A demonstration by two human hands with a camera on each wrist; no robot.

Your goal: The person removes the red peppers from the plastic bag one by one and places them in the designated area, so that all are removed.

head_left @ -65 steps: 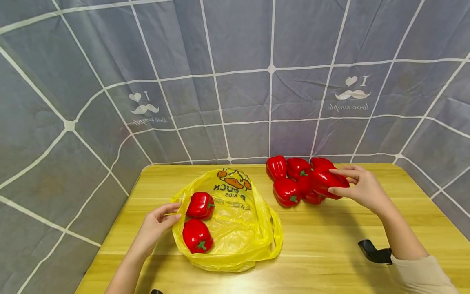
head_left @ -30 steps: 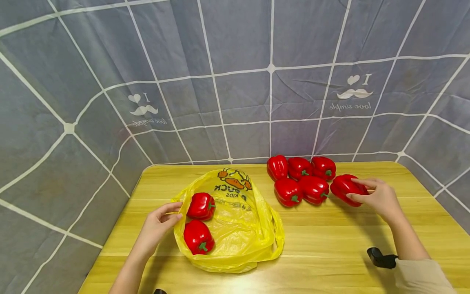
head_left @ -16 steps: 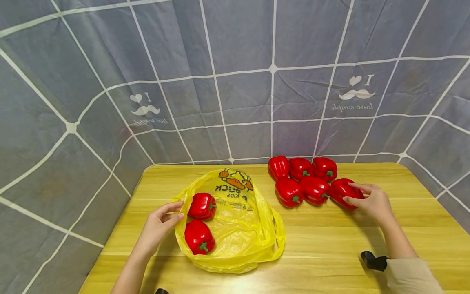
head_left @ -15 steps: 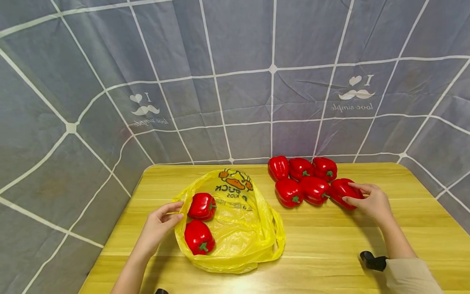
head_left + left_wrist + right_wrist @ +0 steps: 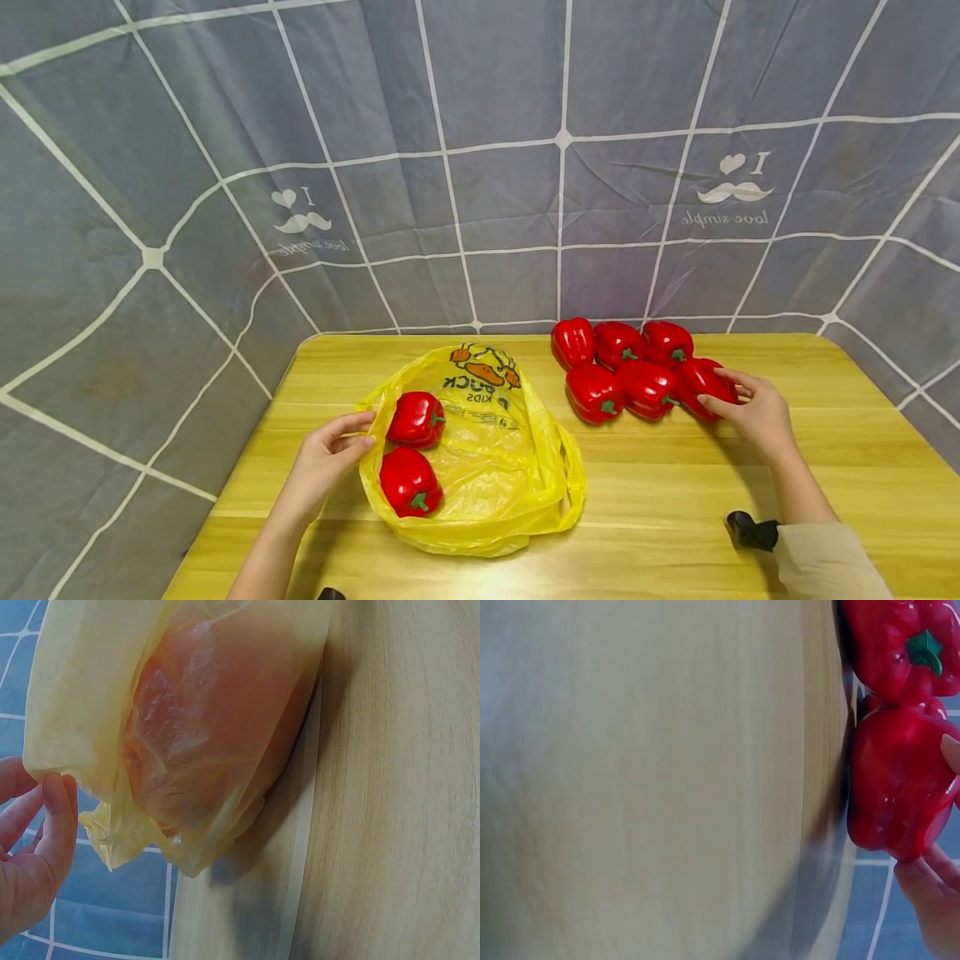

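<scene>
My left hand point(image 5: 321, 467) pinches the left rim of a yellow plastic bag point(image 5: 491, 492) between thumb and fingers; the left wrist view shows that pinch close up. The bag lies with its mouth spread and carries a printed duck. Two red bell peppers, one point(image 5: 417, 419) behind the other point(image 5: 411, 482), rest inside at its left. On the right, my right hand point(image 5: 763, 415) grips a red bell pepper point(image 5: 703, 385) by its right end, thumb in front and fingers behind. This pepper point(image 5: 901, 780) sits on the table against its neighbour point(image 5: 648, 389); its stem is hidden.
Several more red bell peppers point(image 5: 594, 392) stand in two rows by the table's back edge, left of my right hand. A grey cloth point(image 5: 502, 192) with white lines hangs behind the wooden table point(image 5: 645, 517). Black straps point(image 5: 752, 532) sit at the wrists.
Held over the group at first, the pepper in my right hand went right and down to the table, then slid left against its neighbour. My left hand keeps its hold on the bag.
</scene>
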